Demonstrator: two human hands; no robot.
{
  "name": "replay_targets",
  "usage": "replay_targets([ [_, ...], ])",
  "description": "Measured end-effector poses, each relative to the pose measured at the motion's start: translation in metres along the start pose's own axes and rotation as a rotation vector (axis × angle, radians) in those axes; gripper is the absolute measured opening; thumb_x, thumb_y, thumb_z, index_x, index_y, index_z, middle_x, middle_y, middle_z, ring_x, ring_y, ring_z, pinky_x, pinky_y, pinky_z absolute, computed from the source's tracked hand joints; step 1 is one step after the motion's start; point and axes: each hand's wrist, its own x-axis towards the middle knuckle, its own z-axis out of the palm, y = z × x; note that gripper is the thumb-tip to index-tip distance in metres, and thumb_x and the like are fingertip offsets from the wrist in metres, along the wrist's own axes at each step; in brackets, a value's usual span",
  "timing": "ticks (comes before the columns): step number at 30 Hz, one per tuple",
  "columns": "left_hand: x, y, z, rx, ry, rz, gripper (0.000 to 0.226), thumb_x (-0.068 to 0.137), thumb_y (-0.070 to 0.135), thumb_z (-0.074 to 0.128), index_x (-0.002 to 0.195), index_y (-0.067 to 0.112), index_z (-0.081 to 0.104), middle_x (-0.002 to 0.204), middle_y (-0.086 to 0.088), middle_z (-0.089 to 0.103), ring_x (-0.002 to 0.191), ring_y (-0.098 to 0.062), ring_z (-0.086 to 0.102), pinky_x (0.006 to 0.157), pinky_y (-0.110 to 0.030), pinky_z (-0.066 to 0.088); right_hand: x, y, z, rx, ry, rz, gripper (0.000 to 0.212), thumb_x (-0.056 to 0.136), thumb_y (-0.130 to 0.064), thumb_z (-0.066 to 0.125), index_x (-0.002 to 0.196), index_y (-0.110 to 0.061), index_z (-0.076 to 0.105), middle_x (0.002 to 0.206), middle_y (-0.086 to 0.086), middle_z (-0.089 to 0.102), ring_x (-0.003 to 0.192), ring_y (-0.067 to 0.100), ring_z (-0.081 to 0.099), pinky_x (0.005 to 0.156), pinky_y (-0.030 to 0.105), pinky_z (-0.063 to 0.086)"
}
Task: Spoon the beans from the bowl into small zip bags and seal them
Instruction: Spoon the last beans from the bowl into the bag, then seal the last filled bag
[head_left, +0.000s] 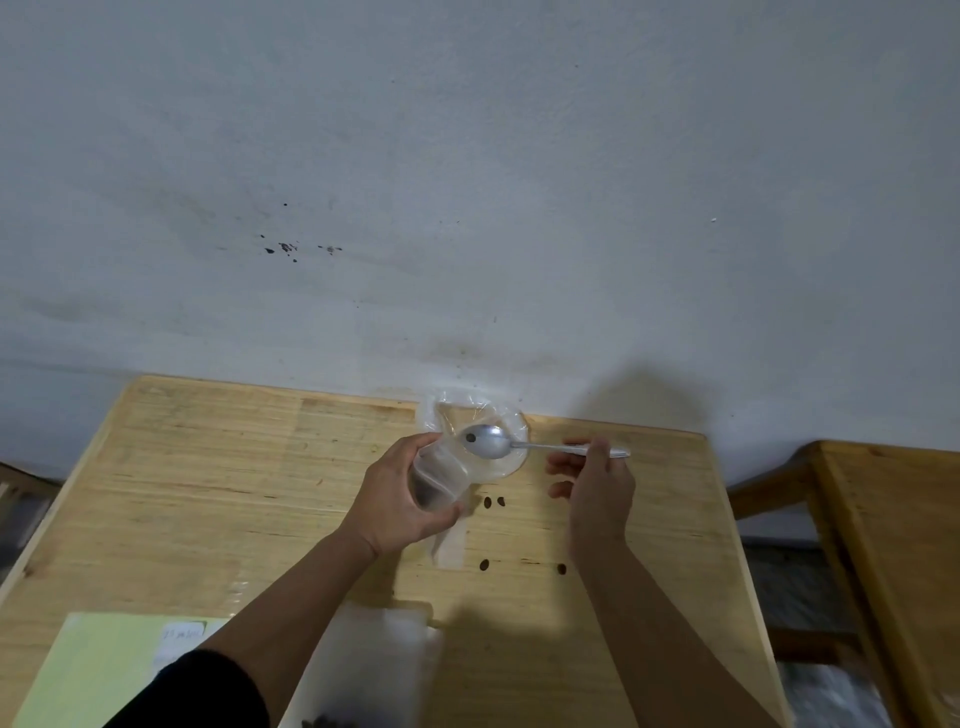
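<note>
The scene is seen through a single wide-angle view, taken from the person's head and aimed forward and down. The pale wooden table top (218, 467) is viewed from above at close range, its far edge set against a stained grey-white wall (467, 156) that fills the upper half. Both forearms are seen entering from the bottom edge — near the lens. A second wooden frame (878, 519) is caught at the right margin.

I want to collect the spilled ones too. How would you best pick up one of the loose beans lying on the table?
Pinch a loose bean from straight above with thumb and fingertip across its short sides. It lies flat on the bare wooden table, small and oval, so a side approach probably finds no purchase. The right hand is nearest, but it holds the spoon.
</note>
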Motion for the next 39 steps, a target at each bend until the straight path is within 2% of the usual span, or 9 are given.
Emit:
replay_targets([
  [6, -0.003, 0.004, -0.002, -0.012, 0.011, -0.016, 0.103, 0.047, 0.072, 0.066, 0.134, 0.022, 0.042, 0.117, 0.015, 0.046, 0.108, -0.009, 0.050, 0.096, -0.027, 0.045, -0.016, -0.006, 0.003, -0.230, -0.178, -0.284, 0.034, 0.100, -0.021, 0.036, 0.082, -0.008, 0.062, 0.062, 0.003, 0.063, 0.047, 0.009, 0.056, 0.038, 0.020, 0.043],
  [9, -0.007, 0.006, -0.004, -0.029, 0.022, -0.017, 0.102, 0.047, 0.072, 0.066, 0.134, 0.023, 0.042, 0.120, 0.016, 0.045, 0.112, -0.006, 0.047, 0.098, -0.024, 0.041, -0.024, -0.010, 0.007, -0.359, -0.266, -0.457, 0.029, 0.099, -0.019, 0.040, 0.081, -0.017, 0.062, 0.062, -0.003, 0.063, 0.044, 0.005, 0.054, 0.044, 0.012, 0.042],
  [12, -0.011, 0.008, -0.006, -0.054, 0.023, -0.024, 0.103, 0.047, 0.071, 0.066, 0.135, 0.024, 0.041, 0.122, 0.017, 0.044, 0.114, -0.004, 0.044, 0.099, -0.021, 0.037, -0.032, -0.011, 0.009, -0.445, -0.329, -0.598, 0.026, 0.094, -0.035, 0.040, 0.083, -0.026, 0.061, 0.062, -0.011, 0.062, 0.051, 0.001, 0.059, 0.054, 0.009, 0.044],
  [15, -0.016, 0.007, -0.010, -0.077, 0.031, -0.025, 0.103, 0.047, 0.071, 0.065, 0.135, 0.023, 0.042, 0.125, 0.014, 0.046, 0.115, -0.004, 0.044, 0.099, -0.022, 0.038, -0.037, -0.010, 0.012, -0.483, -0.344, -0.648, 0.030, 0.091, -0.043, 0.036, 0.085, -0.028, 0.061, 0.063, -0.013, 0.062, 0.059, 0.001, 0.062, 0.060, 0.012, 0.047],
  [20, -0.024, 0.002, -0.015, -0.118, 0.035, -0.034, 0.103, 0.046, 0.070, 0.068, 0.135, 0.024, 0.043, 0.126, 0.011, 0.051, 0.117, -0.004, 0.046, 0.098, -0.019, 0.037, -0.048, -0.009, 0.014, -0.456, -0.321, -0.682, 0.040, 0.089, -0.047, 0.032, 0.086, -0.022, 0.063, 0.063, -0.013, 0.062, 0.055, 0.000, 0.060, 0.058, 0.010, 0.045],
  [24, -0.029, 0.000, -0.019, -0.119, 0.031, -0.024, 0.101, 0.046, 0.068, 0.067, 0.135, 0.027, 0.043, 0.127, 0.009, 0.052, 0.117, -0.006, 0.047, 0.099, -0.021, 0.039, -0.059, -0.010, 0.015, -0.437, -0.299, -0.660, 0.039, 0.089, -0.046, 0.033, 0.086, -0.022, 0.063, 0.063, -0.013, 0.061, 0.052, -0.002, 0.058, 0.056, 0.006, 0.042],
  [29, -0.033, -0.004, -0.023, -0.113, 0.025, -0.005, 0.100, 0.048, 0.066, 0.069, 0.136, 0.027, 0.041, 0.128, 0.007, 0.052, 0.116, -0.007, 0.049, 0.099, -0.025, 0.042, -0.070, -0.012, 0.012, -0.367, -0.210, -0.592, 0.033, 0.093, -0.037, 0.043, 0.088, -0.015, 0.067, 0.064, -0.011, 0.061, 0.051, 0.003, 0.057, 0.052, 0.014, 0.044],
  [34, -0.035, -0.003, -0.026, -0.145, 0.011, 0.030, 0.096, 0.051, 0.058, 0.076, 0.136, 0.028, 0.041, 0.125, 0.012, 0.050, 0.117, -0.010, 0.050, 0.100, -0.031, 0.045, -0.077, -0.020, -0.004, -0.063, -0.021, -0.289, 0.018, 0.095, -0.014, 0.050, 0.086, -0.009, 0.065, 0.067, 0.008, 0.061, 0.053, 0.012, 0.055, 0.041, 0.021, 0.044],
  [39, -0.038, 0.001, -0.022, -0.169, 0.007, 0.050, 0.097, 0.050, 0.060, 0.074, 0.135, 0.025, 0.043, 0.128, 0.008, 0.050, 0.117, -0.010, 0.050, 0.100, -0.035, 0.046, -0.073, -0.007, -0.035, 0.059, 0.138, -0.068, 0.011, 0.089, -0.011, 0.058, 0.092, -0.004, 0.066, 0.077, 0.010, 0.067, 0.069, 0.017, 0.063, 0.054, 0.027, 0.049],
])
